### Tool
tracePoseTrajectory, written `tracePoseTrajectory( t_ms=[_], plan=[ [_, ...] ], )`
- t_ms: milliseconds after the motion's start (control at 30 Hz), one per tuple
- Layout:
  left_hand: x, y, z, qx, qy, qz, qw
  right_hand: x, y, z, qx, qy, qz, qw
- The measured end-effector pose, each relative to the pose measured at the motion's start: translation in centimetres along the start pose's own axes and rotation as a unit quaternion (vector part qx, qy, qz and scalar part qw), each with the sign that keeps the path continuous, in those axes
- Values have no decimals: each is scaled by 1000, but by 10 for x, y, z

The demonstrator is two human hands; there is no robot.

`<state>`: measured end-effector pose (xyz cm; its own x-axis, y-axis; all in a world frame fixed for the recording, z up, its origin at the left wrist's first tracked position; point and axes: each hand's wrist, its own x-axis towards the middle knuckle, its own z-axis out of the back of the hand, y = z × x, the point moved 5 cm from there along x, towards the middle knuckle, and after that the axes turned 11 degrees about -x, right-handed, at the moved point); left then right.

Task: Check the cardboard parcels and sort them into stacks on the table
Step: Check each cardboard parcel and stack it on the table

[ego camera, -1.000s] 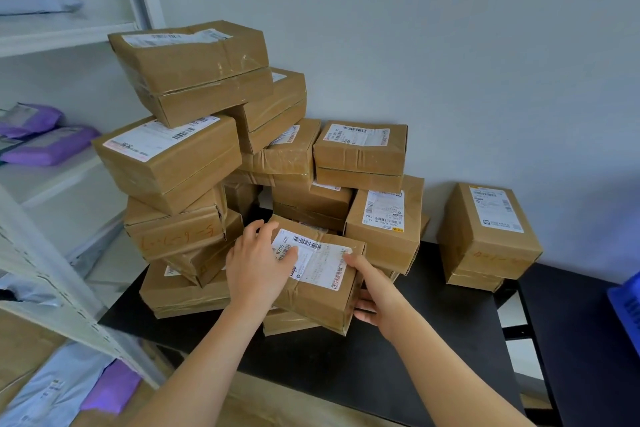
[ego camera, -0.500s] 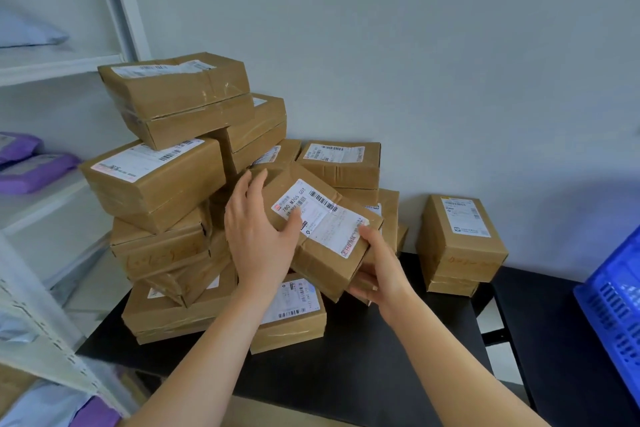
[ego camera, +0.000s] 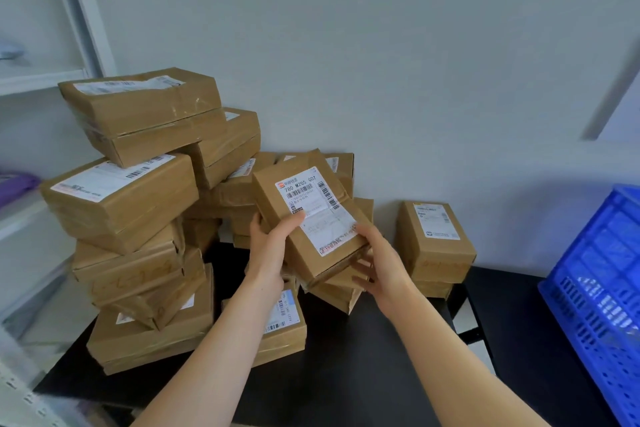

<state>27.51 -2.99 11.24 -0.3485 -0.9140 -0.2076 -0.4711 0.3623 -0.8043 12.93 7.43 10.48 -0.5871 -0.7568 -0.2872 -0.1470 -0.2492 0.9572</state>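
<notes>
Fingers point(ego camera: 360, 269) of the left hand point(ego camera: 268, 253) and right hand point(ego camera: 382, 265) curl round one parcel point(ego camera: 311, 215), held label-up above the black surface point(ego camera: 346, 374): checking in hand. Sorting is judged early. A disordered pile point(ego camera: 121, 201) stands at nine o'clock of it, and one small neat stack point(ego camera: 434, 243) at three. A blue crate point(ego camera: 595, 288) sits at four o'clock, shelving point(ego camera: 41, 80) at ten, and a grey wall point(ego camera: 381, 45) behind.

You're standing in a parcel storeroom or sorting room. Taped cardboard parcels point(ego camera: 145, 204) bearing barcoded shipping labels point(ego camera: 104, 180) are heaped left and centre on a black table point(ego camera: 346, 374). White metal shelving point(ego camera: 86, 10) with a purple mailer bag point(ego camera: 17, 184) fills the left edge, and a blue plastic crate point(ego camera: 595, 288) sits far right.
</notes>
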Motion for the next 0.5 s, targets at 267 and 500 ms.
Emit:
tracePoseTrajectory(
  t_ms=[267,500],
  plan=[
    [0,21,-26,47,95,32,994,6,28,34,-118,48,21,992],
    [-5,43,-59,87,168,60,980,2,17,71,-69,60,-4,996]
  ],
)
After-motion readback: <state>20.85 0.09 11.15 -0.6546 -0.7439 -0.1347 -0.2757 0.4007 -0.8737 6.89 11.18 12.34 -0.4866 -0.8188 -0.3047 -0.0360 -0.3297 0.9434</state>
